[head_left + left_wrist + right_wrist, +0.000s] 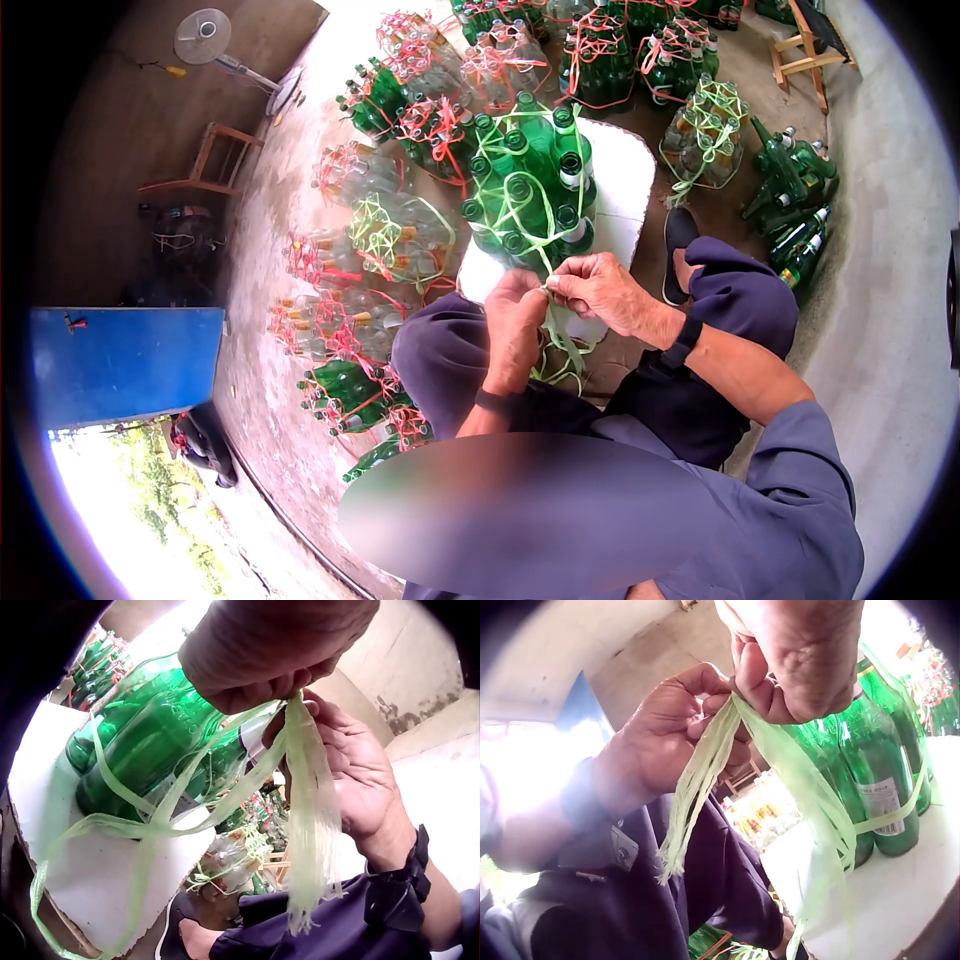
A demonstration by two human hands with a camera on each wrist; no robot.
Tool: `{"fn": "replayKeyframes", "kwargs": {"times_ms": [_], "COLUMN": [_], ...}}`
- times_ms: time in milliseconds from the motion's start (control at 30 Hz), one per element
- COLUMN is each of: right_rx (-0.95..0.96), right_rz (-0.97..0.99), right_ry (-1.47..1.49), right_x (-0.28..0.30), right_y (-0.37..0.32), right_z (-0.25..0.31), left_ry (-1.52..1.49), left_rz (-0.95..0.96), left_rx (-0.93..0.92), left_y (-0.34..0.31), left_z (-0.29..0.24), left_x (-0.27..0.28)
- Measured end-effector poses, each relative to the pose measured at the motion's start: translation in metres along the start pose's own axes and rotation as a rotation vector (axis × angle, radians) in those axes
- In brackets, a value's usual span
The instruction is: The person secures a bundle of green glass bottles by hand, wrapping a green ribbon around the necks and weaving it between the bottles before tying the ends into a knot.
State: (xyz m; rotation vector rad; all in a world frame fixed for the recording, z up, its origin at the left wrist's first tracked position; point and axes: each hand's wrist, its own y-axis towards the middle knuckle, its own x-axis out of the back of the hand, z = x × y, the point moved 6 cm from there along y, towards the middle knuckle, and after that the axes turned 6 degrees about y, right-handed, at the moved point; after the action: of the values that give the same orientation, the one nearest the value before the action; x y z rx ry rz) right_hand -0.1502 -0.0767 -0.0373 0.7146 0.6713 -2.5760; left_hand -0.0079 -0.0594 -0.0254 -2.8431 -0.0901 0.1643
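Grip: both hands are closed in narrow pinches on the same plastic string [566, 350]. The left hand [515, 320] pinches it between thumb and curled fingers. The right hand [600, 290] meets it knuckle to knuckle at the near edge of the bundle of green bottles [530, 180]. In the left wrist view the string [307, 787] runs taut from the pinch to the bottle shoulders, and its frayed tails hang loose below the hands. The right wrist view shows the same: the left hand [667, 742] and the right hand [802, 652] are pressed together over the flattened strands [705, 772]. The bundle stands upright on a white board [625, 190], with string looped round the necks and bodies. Red-tied bundles [440, 130] stand behind it and to its left, and loose green bottles [790, 200] lie to its right. Whether a knot is already formed inside the pinch cannot be told, as the fingers hide it. Judgement: the step in hand is closing off the binding. To do it well, tension from the bundle to the pinch should not slacken, one hand should hold the crossing while the other works the tail, and the pull should run low and level toward the bundle's near side so the bottles do not tip. The tails are split into thin ribbons and should be gathered whole, since a stray strand would weaken the tie.
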Motion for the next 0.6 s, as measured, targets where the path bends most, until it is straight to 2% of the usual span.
{"fn": "replayKeyframes", "kwargs": {"times_ms": [167, 333, 600], "right_rx": [0.030, 0.126, 0.172], "right_rz": [-0.032, -0.059, -0.059], "right_ry": [-0.020, -0.216, -0.331], "right_x": [0.0017, 0.0066, 0.0045], "right_y": [0.0015, 0.0046, 0.0033], "right_z": [-0.0023, 0.0026, 0.0068], "left_ry": [-0.030, -0.034, 0.007], "left_rz": [0.023, 0.021, 0.041], "left_rx": [0.007, 0.007, 0.037], "left_y": [0.0011, -0.0034, -0.0017], "left_z": [0.0041, -0.0027, 0.0046], "left_x": [-0.0015, -0.0075, -0.0038]}}
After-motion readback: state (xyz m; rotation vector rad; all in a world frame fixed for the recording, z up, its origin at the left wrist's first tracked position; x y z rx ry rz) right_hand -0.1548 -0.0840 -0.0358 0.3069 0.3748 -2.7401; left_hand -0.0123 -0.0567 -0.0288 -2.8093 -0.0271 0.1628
